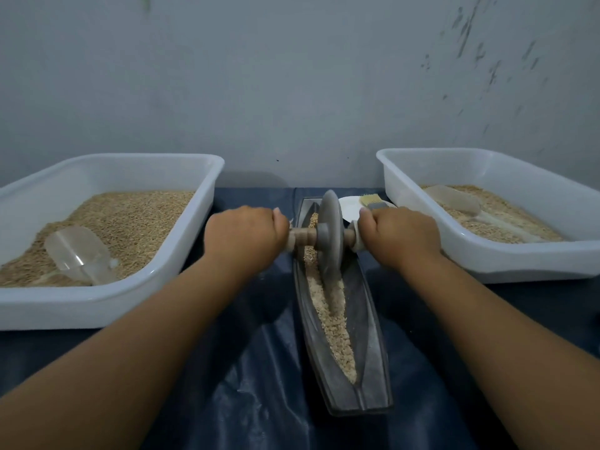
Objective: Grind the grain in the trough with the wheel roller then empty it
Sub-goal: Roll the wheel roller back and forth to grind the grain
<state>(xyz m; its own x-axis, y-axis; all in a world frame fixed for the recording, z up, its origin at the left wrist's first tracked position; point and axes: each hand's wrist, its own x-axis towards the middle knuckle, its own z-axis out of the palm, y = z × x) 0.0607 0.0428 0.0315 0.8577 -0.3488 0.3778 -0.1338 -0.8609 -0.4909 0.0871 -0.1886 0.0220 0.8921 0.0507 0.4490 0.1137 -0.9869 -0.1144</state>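
Both hands, left hand (pixel 248 233) and right hand (pixel 401 235), grip the wheel roller (pixel 329 235) handles mid-frame, grain (pixel 334 323) in the trough (pixel 373 345) partly crushed, emptying apparently not yet begun.

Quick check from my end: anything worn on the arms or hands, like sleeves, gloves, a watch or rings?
Nothing visible. Both forearms are bare up to the frame edge, with no sleeves in view. The left hand and right hand are ungloved, with no watch, band or ring showing.

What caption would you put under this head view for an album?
Both hands, left and right, grip the wheel roller standing in a grain-filled trough between two tubs.
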